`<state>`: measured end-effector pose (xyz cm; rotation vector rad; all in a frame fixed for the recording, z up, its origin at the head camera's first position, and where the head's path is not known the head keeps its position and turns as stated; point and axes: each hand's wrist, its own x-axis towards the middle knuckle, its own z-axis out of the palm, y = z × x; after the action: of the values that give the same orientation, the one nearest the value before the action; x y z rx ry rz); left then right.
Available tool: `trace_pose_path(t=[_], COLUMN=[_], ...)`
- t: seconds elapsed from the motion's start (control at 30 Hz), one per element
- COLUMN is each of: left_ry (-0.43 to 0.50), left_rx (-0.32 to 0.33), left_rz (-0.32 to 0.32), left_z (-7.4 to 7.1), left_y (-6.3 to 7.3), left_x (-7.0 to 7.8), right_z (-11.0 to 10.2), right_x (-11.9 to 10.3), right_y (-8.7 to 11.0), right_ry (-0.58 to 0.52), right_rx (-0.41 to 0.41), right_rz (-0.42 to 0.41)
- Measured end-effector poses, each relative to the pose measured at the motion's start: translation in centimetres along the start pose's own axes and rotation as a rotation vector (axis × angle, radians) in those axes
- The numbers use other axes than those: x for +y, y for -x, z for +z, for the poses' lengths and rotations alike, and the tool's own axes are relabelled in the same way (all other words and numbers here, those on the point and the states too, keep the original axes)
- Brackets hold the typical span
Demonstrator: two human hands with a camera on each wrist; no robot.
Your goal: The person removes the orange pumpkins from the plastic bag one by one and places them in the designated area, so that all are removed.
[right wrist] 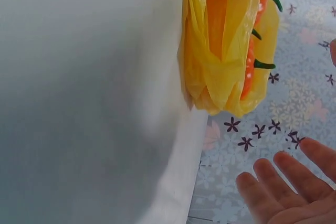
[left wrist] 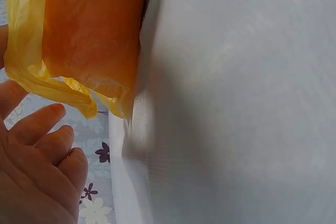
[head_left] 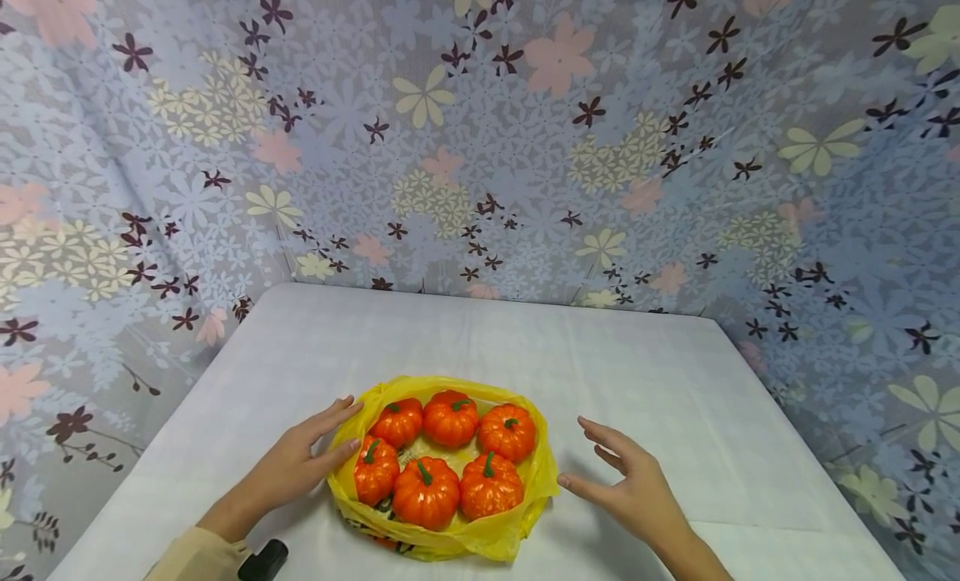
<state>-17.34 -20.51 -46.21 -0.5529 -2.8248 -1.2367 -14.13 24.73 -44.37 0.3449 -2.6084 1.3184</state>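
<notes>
A yellow plastic bag (head_left: 534, 514) stands spread wide on the table, with several small orange pumpkins (head_left: 426, 493) with green stems set in a ring inside it. At the bag's left side is my left hand (head_left: 303, 460), its thumb and fingertips right at the rim. The left wrist view has the fingers (left wrist: 39, 124) loosely bent beside the bag's yellow film (left wrist: 31, 72). To the right of the bag, my right hand (head_left: 633, 485) hovers apart from it, thumb and fingers spread with nothing between them. Orange shows through the bag's side (right wrist: 215, 30) in the right wrist view.
A white cloth (head_left: 600, 364) covers the table under the bag. Behind and along both sides hangs a floral curtain (head_left: 495, 164). A black object (head_left: 264, 559) is at my left wrist, near the beige sleeve (head_left: 198, 558).
</notes>
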Motion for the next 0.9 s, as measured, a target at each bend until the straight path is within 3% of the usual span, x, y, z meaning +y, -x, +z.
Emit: trace_pose_path(t=[0.27,0.63,0.9], left_ry=[0.001,-0.006,0.004], left_rx=[0.0,-0.005,-0.005], left_rz=[-0.002,-0.01,-0.01], left_z=[0.1,0.0,0.1], left_y=[0.0,-0.1,-0.1], left_x=[-0.2,-0.1,-0.2], right_z=[1.0,2.6,4.0], right_x=[-0.6,-1.5,-2.3], right_y=[-0.3,-0.7,-1.2], right_ry=[-0.06,-0.058,-0.12], right_rx=[-0.019,-0.097,-0.174], right_rz=[-0.077,-0.068,-0.093])
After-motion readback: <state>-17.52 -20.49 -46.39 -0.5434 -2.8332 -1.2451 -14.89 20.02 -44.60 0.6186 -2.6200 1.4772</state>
